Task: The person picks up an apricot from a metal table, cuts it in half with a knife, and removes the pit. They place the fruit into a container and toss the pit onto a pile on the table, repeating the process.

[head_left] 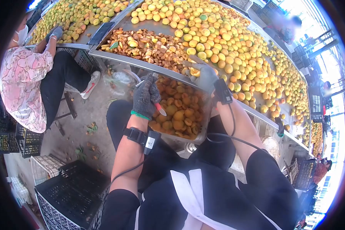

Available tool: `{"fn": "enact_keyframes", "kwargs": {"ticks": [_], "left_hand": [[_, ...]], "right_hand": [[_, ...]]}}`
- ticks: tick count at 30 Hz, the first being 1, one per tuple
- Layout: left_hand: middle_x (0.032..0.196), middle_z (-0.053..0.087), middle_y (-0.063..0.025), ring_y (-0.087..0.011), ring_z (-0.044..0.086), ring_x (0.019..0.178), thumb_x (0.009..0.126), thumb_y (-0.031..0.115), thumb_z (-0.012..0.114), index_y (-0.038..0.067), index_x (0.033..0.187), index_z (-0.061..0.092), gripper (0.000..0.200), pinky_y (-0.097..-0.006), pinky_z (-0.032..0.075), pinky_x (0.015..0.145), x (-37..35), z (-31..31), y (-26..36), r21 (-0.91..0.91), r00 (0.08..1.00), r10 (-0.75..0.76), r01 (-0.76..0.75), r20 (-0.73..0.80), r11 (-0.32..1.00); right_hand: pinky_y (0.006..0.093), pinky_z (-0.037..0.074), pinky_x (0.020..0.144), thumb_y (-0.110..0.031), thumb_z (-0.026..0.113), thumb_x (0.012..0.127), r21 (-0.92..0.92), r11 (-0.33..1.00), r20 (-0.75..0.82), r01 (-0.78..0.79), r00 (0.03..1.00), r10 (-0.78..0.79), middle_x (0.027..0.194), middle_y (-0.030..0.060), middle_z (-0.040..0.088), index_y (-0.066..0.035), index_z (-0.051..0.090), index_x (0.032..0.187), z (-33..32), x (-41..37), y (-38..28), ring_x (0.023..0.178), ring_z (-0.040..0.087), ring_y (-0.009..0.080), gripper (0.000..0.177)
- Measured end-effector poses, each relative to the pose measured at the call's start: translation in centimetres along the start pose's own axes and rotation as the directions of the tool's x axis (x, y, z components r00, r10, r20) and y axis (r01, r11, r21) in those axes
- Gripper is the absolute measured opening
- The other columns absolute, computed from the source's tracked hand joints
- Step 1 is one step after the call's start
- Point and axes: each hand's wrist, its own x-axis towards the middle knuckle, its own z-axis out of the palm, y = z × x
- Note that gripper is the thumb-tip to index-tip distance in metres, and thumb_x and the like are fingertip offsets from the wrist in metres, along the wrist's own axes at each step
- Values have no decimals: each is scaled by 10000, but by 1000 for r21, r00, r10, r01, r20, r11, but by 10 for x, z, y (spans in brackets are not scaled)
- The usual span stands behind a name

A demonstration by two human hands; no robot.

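Observation:
My left hand (145,97), in a dark grey knitted glove with a green cuff, is closed around a small tool with a red handle (157,105). Its pale rounded tip points down over the tub, and a thin metal end shows at the upper side of the fist. My right hand (204,76), in a lighter grey glove, holds a cut apricot (194,72) at the table edge. Between my knees and the table, a clear plastic tub (197,140) contains many apricot halves (178,111). Brown pits and torn apricot pieces (149,48) lie heaped on the table beyond my hands.
Whole apricots (226,50) cover much of the metal table (142,61). To the left sits a co-worker (27,84) with gloved hands at another apricot pile. A black crate (73,191) stands at my lower left. Cables run from my wrist devices along both arms.

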Motion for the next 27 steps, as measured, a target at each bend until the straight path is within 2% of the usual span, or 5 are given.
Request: {"fn": "enact_keyframes", "kwargs": {"ticks": [2, 4, 7, 21, 27], "left_hand": [[560, 422, 44, -79, 367, 409, 945, 215, 622, 101, 852, 574, 155, -226, 289, 369, 0, 0, 0, 5, 1000, 5, -4, -6, 1000], [559, 421, 43, -80, 368, 409, 948, 211, 617, 101, 860, 572, 148, -228, 292, 370, -1, 0, 1, -9, 1000, 4, -4, 0, 1000], [562, 425, 41, -80, 368, 408, 948, 209, 617, 110, 853, 562, 148, -227, 288, 364, -1, 0, 2, -27, 1000, -6, 6, -10, 1000], [555, 413, 41, -78, 347, 399, 956, 213, 608, 98, 871, 569, 147, -227, 267, 353, 0, 0, -3, -3, 1000, 18, -18, 1, 1000], [548, 413, 40, -79, 355, 393, 948, 218, 620, 92, 857, 580, 160, -228, 275, 352, 1, -2, -3, 17, 1000, 31, -31, 5, 999]], "right_hand": [[253, 470, 575, -39, 414, 975, -447, 839, 141, 310, 951, -275, 1388, 167, 495, -209, 192, 1532, -6, 1, 4, 898, 651, 248, 624], [257, 463, 553, 7, 429, 939, 390, 890, -36, -238, 961, 273, 1496, 157, 361, -303, 70, 1546, 11, -3, -29, 899, 653, 276, 770], [260, 460, 549, 65, 435, 881, 494, 827, 76, -267, 961, 265, 1553, 135, 253, -344, 15, 1543, 6, -7, -33, 962, 654, 327, 883], [324, 551, 689, 130, 403, 847, 537, 751, 251, -385, 922, 294, 1564, 114, 224, -185, 196, 1533, -24, 5, -12, 998, 647, 324, 783], [299, 562, 709, -22, 556, 909, 311, 930, -23, -196, 977, 214, 1473, 131, 422, -143, 280, 1505, -9, -5, -24, 1061, 644, 282, 668]]}}
